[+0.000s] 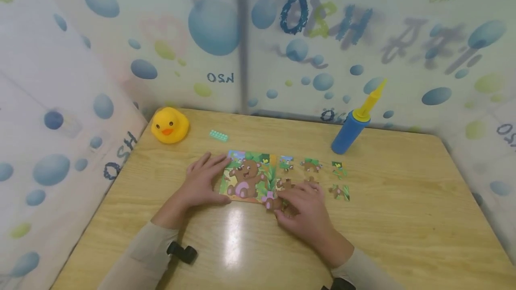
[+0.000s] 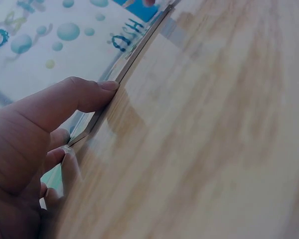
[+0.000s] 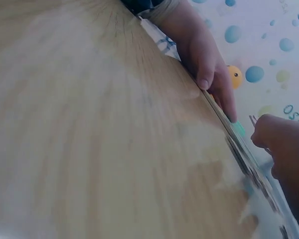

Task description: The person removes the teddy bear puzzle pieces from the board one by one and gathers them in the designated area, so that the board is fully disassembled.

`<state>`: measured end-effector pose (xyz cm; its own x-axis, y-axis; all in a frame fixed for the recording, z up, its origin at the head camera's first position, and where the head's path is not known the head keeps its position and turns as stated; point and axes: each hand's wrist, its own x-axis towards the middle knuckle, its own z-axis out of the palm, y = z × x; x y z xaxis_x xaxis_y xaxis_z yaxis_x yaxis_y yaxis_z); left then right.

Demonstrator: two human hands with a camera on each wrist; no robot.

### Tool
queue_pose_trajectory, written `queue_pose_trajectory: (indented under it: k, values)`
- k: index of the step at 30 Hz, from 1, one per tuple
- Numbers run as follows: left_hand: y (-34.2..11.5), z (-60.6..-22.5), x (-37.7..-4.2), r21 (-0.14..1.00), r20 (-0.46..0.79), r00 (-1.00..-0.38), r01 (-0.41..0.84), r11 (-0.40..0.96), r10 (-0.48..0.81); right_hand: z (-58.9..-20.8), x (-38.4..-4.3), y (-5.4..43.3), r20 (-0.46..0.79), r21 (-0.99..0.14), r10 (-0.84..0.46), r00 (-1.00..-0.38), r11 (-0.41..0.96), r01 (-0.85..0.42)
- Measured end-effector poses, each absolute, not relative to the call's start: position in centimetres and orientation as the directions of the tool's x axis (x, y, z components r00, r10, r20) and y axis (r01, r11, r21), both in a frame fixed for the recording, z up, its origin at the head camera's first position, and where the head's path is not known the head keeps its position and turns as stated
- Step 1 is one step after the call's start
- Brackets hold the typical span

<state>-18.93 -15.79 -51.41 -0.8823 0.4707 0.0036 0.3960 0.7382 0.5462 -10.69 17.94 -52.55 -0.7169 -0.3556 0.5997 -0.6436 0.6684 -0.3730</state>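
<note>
A flat puzzle board (image 1: 247, 178) with a brown bear picture lies on the table. My left hand (image 1: 201, 182) rests at its left side with fairly straight fingers. Its fingertips touch near the upper left corner, and its thumb (image 2: 92, 95) lies along the near edge. Between thumb and fingers, my right hand (image 1: 304, 211) pinches a jigsaw piece (image 1: 271, 201) with brown and pink on it, tilted up at the board's lower right corner. In the right wrist view the piece (image 3: 253, 120) shows edge-on.
Several loose jigsaw pieces (image 1: 311, 164) lie in rows right of the board, some partly hidden by my right hand. Behind stand a yellow rubber duck (image 1: 170, 125), a mint toy brick (image 1: 218, 135) and a blue pump (image 1: 350, 133) with a yellow nozzle. A patterned curtain (image 1: 274, 57) borders the table (image 1: 415, 200).
</note>
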Motion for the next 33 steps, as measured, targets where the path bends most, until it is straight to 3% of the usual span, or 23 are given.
queue_pose_trajectory:
  k: [18,33]
  values:
    - [-15.8,-51.1,-18.8,0.546,0.003,-0.881,0.398,0.738,0.473,-53.3,-7.4,25.2,0.547,-0.421,-0.273,-0.791,0.727,-0.542]
    - [-15.7,-51.1,-18.7,0.545,-0.001,-0.884,0.391,0.741,0.468,-53.4,-7.0,26.0,0.455,-0.537,-0.242,-0.857,0.693,-0.481]
